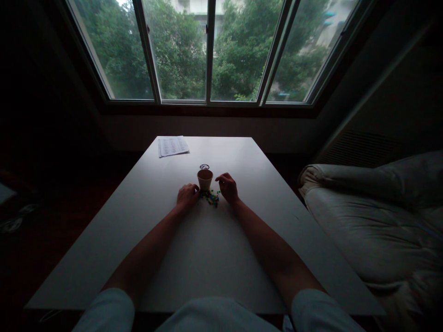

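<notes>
A paper cup [205, 180] stands upright on the white table, its mouth facing up. Just in front of it lies a loose pile of small beads [210, 198], mixed green, blue and dark. My left hand [188, 195] rests on the table at the left side of the pile, its fingers curled and the tips near the beads and the cup's base. To the right of the cup, my right hand [227, 187] is raised a little, with thumb and forefinger brought together towards the rim. Whatever either hand pinches is too small and dark to make out.
Behind the cup lies a dark-rimmed ring-shaped item [204, 166]. Printed sheets of paper [173, 146] are at the far left of the white table [214, 258]. A pale padded sofa [367, 212] stands on the right. Beyond the table is a wide window [207, 55].
</notes>
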Tool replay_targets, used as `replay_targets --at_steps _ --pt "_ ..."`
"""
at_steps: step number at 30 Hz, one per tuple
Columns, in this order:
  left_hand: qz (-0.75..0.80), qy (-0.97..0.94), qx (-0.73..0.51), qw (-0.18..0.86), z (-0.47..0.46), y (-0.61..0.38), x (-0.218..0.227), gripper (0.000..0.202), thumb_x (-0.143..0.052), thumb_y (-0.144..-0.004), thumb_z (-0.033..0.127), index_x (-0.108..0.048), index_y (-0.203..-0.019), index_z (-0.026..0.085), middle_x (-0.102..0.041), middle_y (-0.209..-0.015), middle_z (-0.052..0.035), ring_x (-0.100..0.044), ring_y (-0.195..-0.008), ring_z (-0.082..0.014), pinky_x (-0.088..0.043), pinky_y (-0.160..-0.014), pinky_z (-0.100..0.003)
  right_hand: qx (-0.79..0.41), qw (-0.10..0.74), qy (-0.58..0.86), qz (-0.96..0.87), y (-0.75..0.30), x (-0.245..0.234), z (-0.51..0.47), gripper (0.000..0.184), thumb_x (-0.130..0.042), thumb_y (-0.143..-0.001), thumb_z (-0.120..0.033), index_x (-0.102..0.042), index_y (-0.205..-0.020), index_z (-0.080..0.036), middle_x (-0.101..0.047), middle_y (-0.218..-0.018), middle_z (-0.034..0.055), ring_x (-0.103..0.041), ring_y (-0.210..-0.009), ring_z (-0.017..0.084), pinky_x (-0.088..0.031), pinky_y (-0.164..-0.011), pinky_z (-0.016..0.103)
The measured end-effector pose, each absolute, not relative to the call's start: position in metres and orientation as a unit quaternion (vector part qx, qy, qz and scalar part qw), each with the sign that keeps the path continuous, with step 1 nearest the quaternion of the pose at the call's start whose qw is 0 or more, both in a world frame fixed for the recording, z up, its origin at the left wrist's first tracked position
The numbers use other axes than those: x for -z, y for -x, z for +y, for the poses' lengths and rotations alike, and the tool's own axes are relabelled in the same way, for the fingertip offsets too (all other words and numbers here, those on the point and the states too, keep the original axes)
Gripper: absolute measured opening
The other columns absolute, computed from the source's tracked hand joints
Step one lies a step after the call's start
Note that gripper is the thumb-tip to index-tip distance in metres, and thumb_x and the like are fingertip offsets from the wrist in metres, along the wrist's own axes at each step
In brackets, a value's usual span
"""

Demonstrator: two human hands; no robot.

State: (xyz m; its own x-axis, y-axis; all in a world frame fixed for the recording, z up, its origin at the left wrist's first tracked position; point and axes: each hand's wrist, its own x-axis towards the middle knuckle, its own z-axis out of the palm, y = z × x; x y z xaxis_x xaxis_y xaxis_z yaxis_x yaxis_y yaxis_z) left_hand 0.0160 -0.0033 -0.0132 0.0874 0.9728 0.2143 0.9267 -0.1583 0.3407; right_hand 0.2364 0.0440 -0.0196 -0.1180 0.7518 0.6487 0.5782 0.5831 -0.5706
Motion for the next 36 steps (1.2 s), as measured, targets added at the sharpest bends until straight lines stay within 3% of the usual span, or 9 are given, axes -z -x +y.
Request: replay_targets --at_steps 7,19,28,32,36 --pt "0.646 -0.734 -0.201 0.057 -0.003 -0.016 0.014 0.02 -0.054 -0.091 0.031 -0.07 -0.1 0.023 -0.067 -0.101 -0.007 -0.058 -0.094 -0.0206 -0.041 -0.084 -0.032 -0.086 0.494 0.456 -0.735 -0.236 0.017 0.041 0.028 -0.047 -0.086 -0.01 -0.073 -0.091 -0.02 -0.06 -0.093 0.0062 -0.059 -0.08 0.018 -0.048 -0.073 0.03" --pt "0.648 -0.733 -0.198 0.064 -0.004 -0.017 0.012 0.02 -0.055 -0.091 0.032 -0.07 -0.101 0.024 -0.067 -0.104 -0.007 -0.058 -0.099 -0.0207 -0.042 -0.089 -0.032 0.001 0.493 0.412 -0.766 -0.227 0.0 0.026 0.04 -0.046 -0.098 -0.025 -0.058 -0.136 -0.025 -0.06 -0.124 0.0105 -0.055 -0.117 0.026 -0.051 -0.099 0.042" --pt "0.642 -0.737 -0.207 0.052 -0.003 -0.017 0.015 0.019 -0.056 -0.091 0.033 -0.071 -0.099 0.024 -0.067 -0.101 -0.0071 -0.058 -0.096 -0.0213 -0.042 -0.086 -0.033 0.018 0.459 0.361 -0.812 -0.222 -0.01 0.019 0.044 -0.049 -0.097 -0.023 -0.054 -0.14 -0.026 -0.057 -0.139 0.0077 -0.046 -0.133 0.028 -0.042 -0.112 0.052" --pt "0.648 -0.733 -0.2 0.059 -0.005 -0.018 0.012 0.019 -0.056 -0.091 0.033 -0.071 -0.1 0.024 -0.067 -0.103 -0.0074 -0.059 -0.098 -0.0216 -0.042 -0.088 -0.033 0.004 0.452 0.355 -0.818 -0.223 -0.01 0.02 0.041 -0.05 -0.097 -0.023 -0.057 -0.136 -0.028 -0.055 -0.142 0.0051 -0.043 -0.136 0.026 -0.041 -0.113 0.05" --pt "0.645 -0.735 -0.199 0.062 -0.006 -0.018 0.01 0.021 -0.055 -0.092 0.033 -0.071 -0.101 0.024 -0.067 -0.103 -0.0074 -0.059 -0.099 -0.0216 -0.042 -0.088 -0.033 0.005 0.494 0.386 -0.779 -0.231 -0.006 0.026 0.037 -0.049 -0.098 -0.026 -0.058 -0.134 -0.026 -0.058 -0.136 0.0088 -0.048 -0.13 0.026 -0.043 -0.11 0.048"
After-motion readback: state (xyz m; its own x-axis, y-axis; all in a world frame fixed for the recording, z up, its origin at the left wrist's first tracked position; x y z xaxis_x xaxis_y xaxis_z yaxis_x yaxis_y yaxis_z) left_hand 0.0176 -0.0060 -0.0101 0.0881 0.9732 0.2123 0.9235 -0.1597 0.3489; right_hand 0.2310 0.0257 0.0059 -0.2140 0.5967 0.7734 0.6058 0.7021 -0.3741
